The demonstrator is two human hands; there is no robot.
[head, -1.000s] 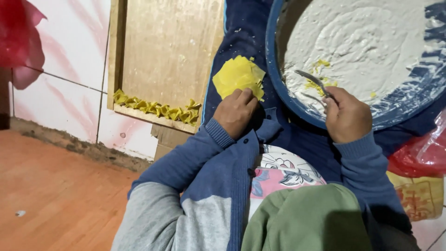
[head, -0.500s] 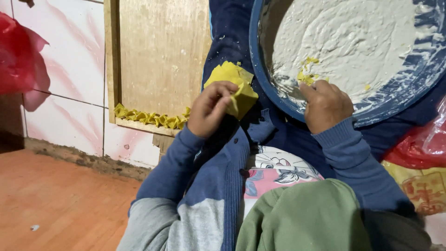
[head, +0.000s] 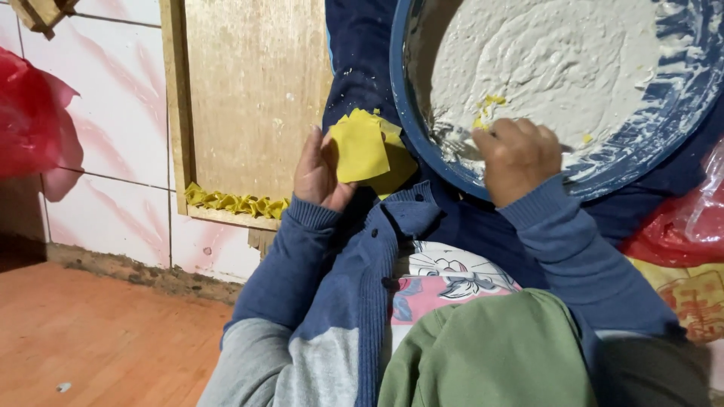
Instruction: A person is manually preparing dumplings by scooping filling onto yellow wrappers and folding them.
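Yellow paper squares [head: 367,151], a small stack, pinched between thumb and fingers of the left hand [head: 320,175], held up just left of the blue basin [head: 422,151] and in front of the dark blue cloth behind. White paste [head: 550,64] spread across the basin's inside, flecked with a few yellow scraps near the lower left of the pool. Right hand [head: 516,157] closed in a fist over the basin's lower rim, clamped on a thin metal tool [head: 452,139] whose tip lies in the paste; the kind of tool too blurred to tell. Both hands well apart, each shut on its own thing, both wrists in ribbed blue sleeves [head: 562,241] bent up from the lap. Lower in the frame, a blue cardigan open over a printed pink-and-white shirt [head: 445,283], with a green garment [head: 490,354] bunched at the bottom. To the left, a wooden board [head: 253,98] leaning against a white tiled wall [head: 113,136] streaked with pink, a row of folded yellow paper pieces [head: 234,202] lined along the board's lower ledge. Red plastic bag [head: 30,120] hanging at the far left, another red bag [head: 679,226] at the right edge beneath the basin. Orange-brown floor [head: 98,339] below the wall, a rough dark seam at its foot.
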